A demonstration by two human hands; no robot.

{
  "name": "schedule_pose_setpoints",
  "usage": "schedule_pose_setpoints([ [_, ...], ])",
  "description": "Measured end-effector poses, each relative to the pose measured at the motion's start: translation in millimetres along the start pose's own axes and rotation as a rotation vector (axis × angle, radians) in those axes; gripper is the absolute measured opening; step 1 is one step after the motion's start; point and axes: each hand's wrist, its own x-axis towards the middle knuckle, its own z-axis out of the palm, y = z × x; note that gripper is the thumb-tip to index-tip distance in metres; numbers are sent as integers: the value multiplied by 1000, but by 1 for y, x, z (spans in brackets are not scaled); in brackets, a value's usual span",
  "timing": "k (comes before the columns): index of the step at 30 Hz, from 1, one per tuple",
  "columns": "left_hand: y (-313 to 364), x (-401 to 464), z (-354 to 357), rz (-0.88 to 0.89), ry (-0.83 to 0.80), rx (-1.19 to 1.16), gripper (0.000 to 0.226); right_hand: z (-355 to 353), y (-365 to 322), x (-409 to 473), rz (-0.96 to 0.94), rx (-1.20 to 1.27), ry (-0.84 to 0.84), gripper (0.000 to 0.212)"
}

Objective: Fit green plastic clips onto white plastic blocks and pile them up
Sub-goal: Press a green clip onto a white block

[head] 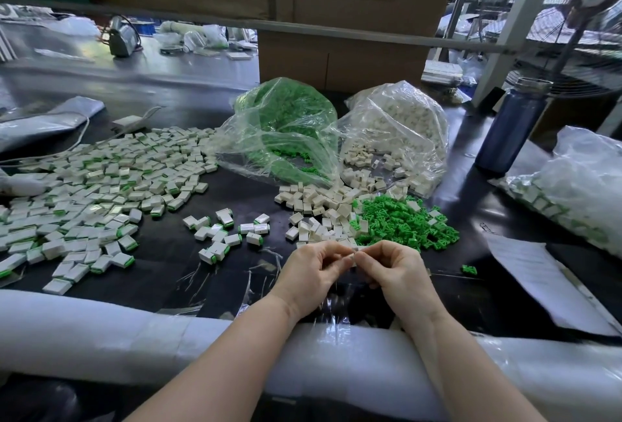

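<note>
At 6 o'clock: left hand (311, 268) and right hand (390, 268) pinch one white block (352, 257).
Risk: clip hidden; misaligned push could jam.

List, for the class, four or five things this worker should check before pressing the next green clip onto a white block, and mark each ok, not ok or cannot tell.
1. White block held in both grips, left hand and right hand: ok.
2. Clip already seated on that block: cannot tell, fingers hide it.
3. Loose green clips lie just beyond the right hand: ok.
4. Bare white blocks in supply beside them: ok.
5. Bare table between the finished pile and the supplies, for setting down the next piece: ok.
</note>
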Motion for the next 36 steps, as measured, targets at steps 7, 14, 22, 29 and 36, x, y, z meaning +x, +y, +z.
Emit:
schedule_pose_setpoints([
  [7,3,-2,-1,-22,22,-36,16,0,-3,-2,-31,55,-48,15],
  [14,3,-1,-2,-46,22,-121,25,0,-3,-3,-64,59,-50,11],
  [22,9,-3,-4,21,-2,-126,19,2,-5,-3,-46,51,-247,15],
  [29,11,-5,-3,22,-51,-125,13,-1,-2,-1,24,154,-270,24],
  [36,11,-6,-1,76,-77,-57,19,-2,-2,-3,58,264,-268,19],
])
